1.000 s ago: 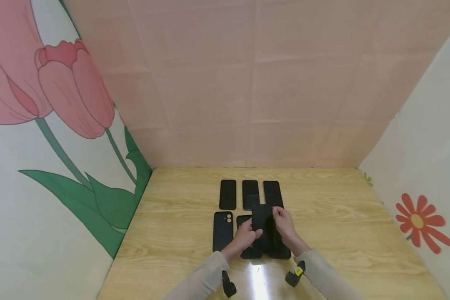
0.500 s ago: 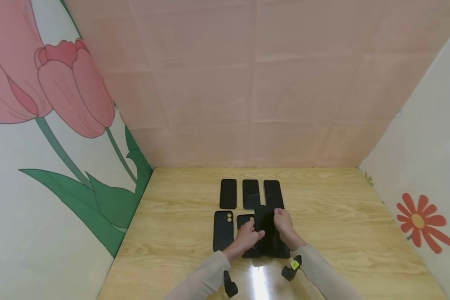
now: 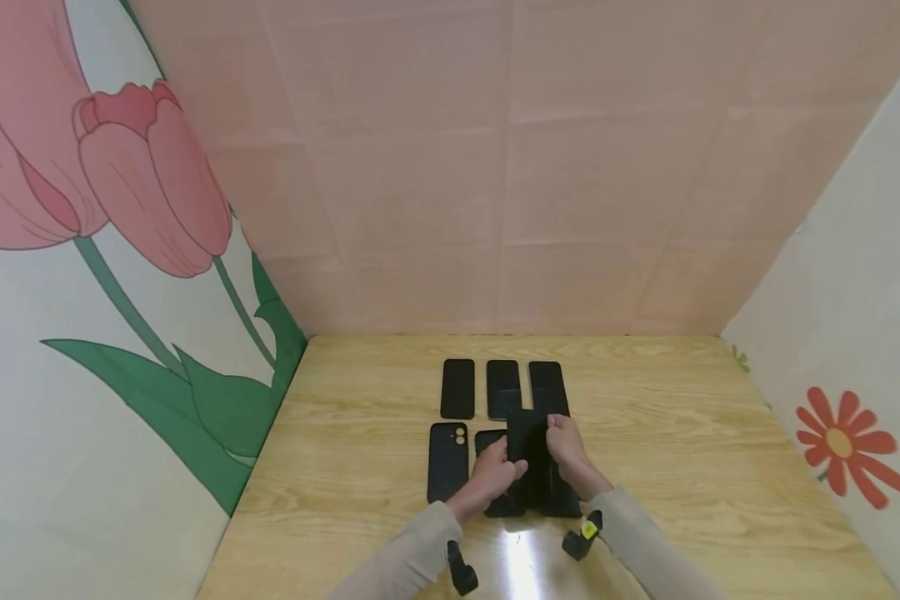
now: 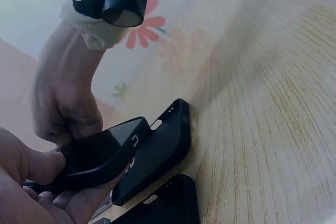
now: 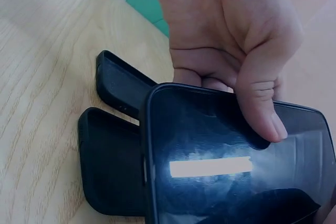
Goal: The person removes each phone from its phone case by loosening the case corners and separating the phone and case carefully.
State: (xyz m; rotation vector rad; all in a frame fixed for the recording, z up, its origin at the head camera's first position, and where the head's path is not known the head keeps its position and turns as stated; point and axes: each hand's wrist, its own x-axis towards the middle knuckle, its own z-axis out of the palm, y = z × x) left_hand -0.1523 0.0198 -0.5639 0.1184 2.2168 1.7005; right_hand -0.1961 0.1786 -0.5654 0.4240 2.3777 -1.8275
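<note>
Both hands hold a phone in a black case, tilted above the table. My left hand grips its left side, fingers beneath and thumb on the glossy screen. At its upper right corner, my right hand pinches the edge. The left wrist view shows the case's raised rim and port cutout around the phone. Below it lie two black phone cases, partly hidden in the head view. Another phone case with camera holes is to the left of my left hand.
Farther back, a row holds a left phone, a middle phone and a right phone, all dark. A pink back wall and printed side walls border the wooden table.
The held phone and both hands shift slightly right in the first half second, then stay nearly in place. The grips look the same.
</note>
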